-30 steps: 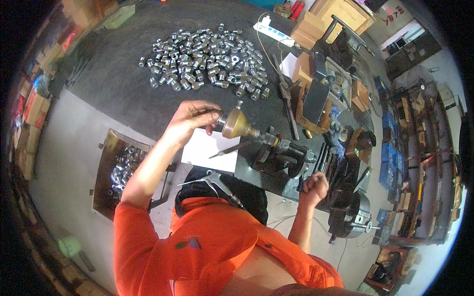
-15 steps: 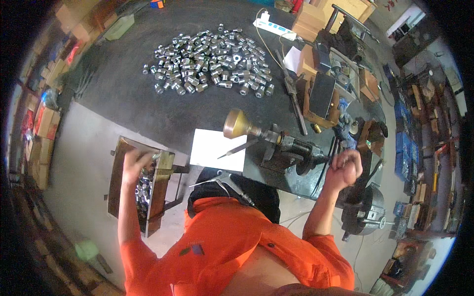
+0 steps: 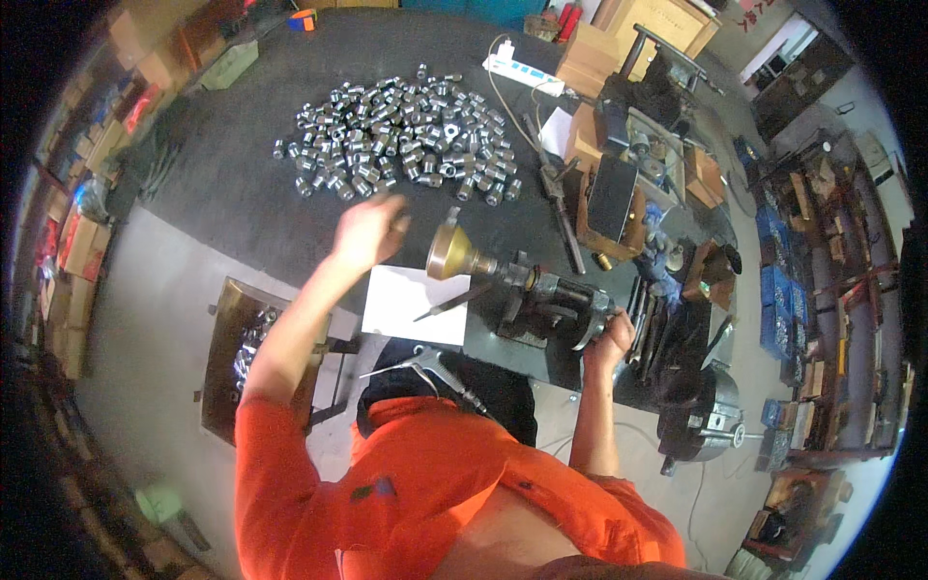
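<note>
My left hand (image 3: 370, 232) is over the dark bench, between the pile of metal fittings (image 3: 406, 130) and a white sheet (image 3: 411, 314); motion blurs its fingers, and what they hold, if anything, cannot be made out. To its right, a brass-coloured cone (image 3: 447, 253) sits on the end of a dark metal clamping fixture (image 3: 551, 304). A small metal piece (image 3: 453, 215) shows at the cone's upper rim. My right hand (image 3: 611, 340) is closed around a handle at the fixture's right end. An air blow gun (image 3: 430, 369) lies by my lap.
A metal bin (image 3: 227, 338) with loose fittings stands left of my lap. Rods, a blue glove (image 3: 657, 261) and boxes crowd the bench's right side. A white power strip (image 3: 522, 72) lies at the back. A round dark chuck-like machine part (image 3: 701, 416) stands lower right.
My left hand has moved from the bin up and right over the bench. My right hand has come down and left onto the fixture's handle. A small metal piece now shows at the cone.
</note>
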Available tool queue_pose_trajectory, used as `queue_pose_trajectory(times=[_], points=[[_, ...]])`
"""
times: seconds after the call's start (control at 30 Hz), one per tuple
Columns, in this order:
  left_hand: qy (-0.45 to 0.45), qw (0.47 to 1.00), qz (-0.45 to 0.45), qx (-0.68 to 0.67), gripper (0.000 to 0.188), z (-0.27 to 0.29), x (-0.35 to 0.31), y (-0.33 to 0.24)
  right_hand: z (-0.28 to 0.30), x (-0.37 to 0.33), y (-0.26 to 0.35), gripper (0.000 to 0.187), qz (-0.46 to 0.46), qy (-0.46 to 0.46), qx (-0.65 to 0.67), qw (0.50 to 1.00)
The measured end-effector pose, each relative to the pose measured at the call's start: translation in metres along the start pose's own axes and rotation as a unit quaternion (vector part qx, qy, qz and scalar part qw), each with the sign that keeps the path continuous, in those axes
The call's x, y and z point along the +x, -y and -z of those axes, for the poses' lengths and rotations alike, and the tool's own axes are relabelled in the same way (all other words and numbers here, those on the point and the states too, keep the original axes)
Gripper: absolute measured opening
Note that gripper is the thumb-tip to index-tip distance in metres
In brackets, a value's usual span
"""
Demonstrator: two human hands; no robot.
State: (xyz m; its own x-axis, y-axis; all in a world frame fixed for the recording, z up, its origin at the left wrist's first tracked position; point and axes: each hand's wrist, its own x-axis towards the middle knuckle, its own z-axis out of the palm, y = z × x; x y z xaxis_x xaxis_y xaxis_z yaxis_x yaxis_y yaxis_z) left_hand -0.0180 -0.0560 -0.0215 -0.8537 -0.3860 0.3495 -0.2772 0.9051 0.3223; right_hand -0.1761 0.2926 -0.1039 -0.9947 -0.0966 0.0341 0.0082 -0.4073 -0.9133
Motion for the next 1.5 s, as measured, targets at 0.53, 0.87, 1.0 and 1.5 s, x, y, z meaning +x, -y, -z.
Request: queue_pose_trajectory(times=[0.53,0.87,1.0,1.5], points=[[0.124,0.839,0.165,-0.504,0.027,-0.04,0.012,-0.003,-0.01,-0.004,0.007,0.017,-0.004,-0.036,-0.006,0.999],[0.109,0.735,0.13,-0.657,0.032,0.039,-0.03,-0.029,-0.029,-0.02,0.023,0.015,-0.043,-0.054,-0.003,0.998],[0.101,0.745,0.087,-0.654,0.032,0.038,-0.026,-0.028,-0.014,-0.026,0.024,0.013,-0.035,-0.041,-0.017,0.998],[0.11,0.755,0.064,-0.643,0.023,0.039,-0.028,-0.03,-0.047,-0.008,0.109,0.021,0.005,0.104,0.056,0.993]])
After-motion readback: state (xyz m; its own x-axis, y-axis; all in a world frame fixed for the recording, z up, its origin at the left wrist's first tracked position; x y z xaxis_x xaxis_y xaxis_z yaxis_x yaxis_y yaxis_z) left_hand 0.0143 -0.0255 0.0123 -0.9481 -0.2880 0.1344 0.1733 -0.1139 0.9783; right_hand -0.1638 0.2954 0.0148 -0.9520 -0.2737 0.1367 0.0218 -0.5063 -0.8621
